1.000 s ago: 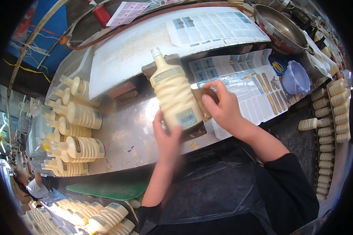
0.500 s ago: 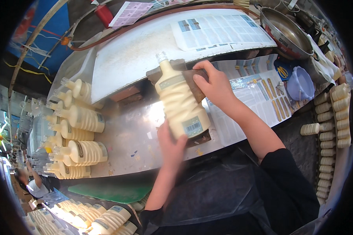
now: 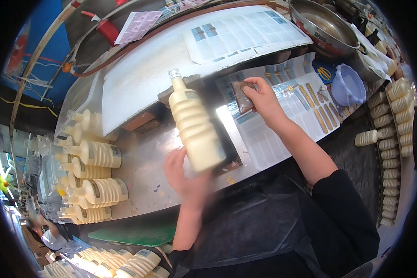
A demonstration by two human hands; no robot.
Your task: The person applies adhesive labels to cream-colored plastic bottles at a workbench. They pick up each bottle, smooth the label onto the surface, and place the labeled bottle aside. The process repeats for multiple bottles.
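Note:
A cream bottle with spiral ridges and a clear threaded neck lies slanted across a dark support on the bench, its neck toward the far side. Against the lower left of its base is my left hand, closed about that end, with the thumb side smeared by motion. My right hand pinches a flat brown scraper-like piece between thumb and fingers, to the right of the bottle and apart from it. Label sheets with gold strips and small blue-grey labels lie under and beside my right hand.
Several cream bottles lie stacked at the left, more at the lower left. A white board with a label sheet fills the far side. At the right are a lilac bucket, a metal pan and bottle rows.
The brown piece has come away from the bottle with my right hand. The bottle has turned, its barcode label no longer facing up. My left hand has shifted left at the base.

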